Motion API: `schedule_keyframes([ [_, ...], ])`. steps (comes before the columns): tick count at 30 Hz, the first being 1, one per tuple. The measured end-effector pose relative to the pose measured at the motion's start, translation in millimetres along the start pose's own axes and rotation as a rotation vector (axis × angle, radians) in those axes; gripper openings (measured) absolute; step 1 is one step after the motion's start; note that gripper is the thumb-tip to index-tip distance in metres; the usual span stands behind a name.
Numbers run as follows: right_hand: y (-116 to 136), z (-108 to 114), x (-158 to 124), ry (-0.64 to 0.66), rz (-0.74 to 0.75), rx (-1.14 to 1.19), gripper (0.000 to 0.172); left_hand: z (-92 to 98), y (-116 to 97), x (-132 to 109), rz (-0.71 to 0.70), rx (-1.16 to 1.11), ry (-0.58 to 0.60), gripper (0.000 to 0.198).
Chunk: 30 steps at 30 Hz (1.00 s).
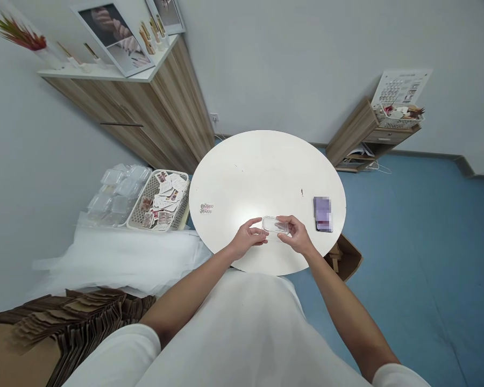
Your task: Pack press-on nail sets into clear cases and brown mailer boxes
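Observation:
A small clear plastic box is held just above the near part of the round white table. My left hand pinches its left end, fingers closed on it. My right hand grips its right end from above. A small sheet of nail pieces lies on the table to the left. A purple card pack lies to the right of my hands.
A white mesh basket of small packets stands left of the table beside several clear boxes. Folded brown cartons are stacked at lower left. An open cardboard box sits under the table's right edge. Wooden cabinets line the wall.

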State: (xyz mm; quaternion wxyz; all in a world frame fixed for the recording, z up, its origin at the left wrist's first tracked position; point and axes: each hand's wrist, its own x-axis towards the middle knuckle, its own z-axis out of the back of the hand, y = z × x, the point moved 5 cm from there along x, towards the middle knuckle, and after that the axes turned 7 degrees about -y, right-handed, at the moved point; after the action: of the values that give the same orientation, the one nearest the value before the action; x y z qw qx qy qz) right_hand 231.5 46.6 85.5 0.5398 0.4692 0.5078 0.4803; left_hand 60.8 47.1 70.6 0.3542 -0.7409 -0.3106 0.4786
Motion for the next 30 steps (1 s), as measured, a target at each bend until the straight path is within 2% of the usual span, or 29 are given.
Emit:
schedule_keyframes([
  [3,-4,2,1,0.01,-0.044,-0.006,0.043,2.3,6,0,-0.013,0.028,0.008,0.059],
  [6,-4,6,5,-0.025,-0.09,-0.014,0.038,2.7,10,-2,-0.044,0.08,0.016,0.059],
  [10,-6,12,13,-0.111,-0.189,0.015,0.047,2.3,13,-6,-0.058,0.155,0.051,0.053],
  [15,-20,12,14,-0.064,-0.39,0.044,0.054,-0.9,15,-10,-0.081,0.181,0.108,0.048],
  [21,-35,12,10,-0.099,-0.536,0.086,0.054,-6.2,18,-10,-0.096,0.177,0.122,0.048],
  [26,-35,13,9,-0.116,-0.592,0.127,0.056,-8.9,20,-8,-0.086,0.137,0.097,0.049],
  [30,-32,12,-1,-0.13,-0.552,0.17,0.059,-6.5,22,-5,-0.079,0.099,0.039,0.05],
])
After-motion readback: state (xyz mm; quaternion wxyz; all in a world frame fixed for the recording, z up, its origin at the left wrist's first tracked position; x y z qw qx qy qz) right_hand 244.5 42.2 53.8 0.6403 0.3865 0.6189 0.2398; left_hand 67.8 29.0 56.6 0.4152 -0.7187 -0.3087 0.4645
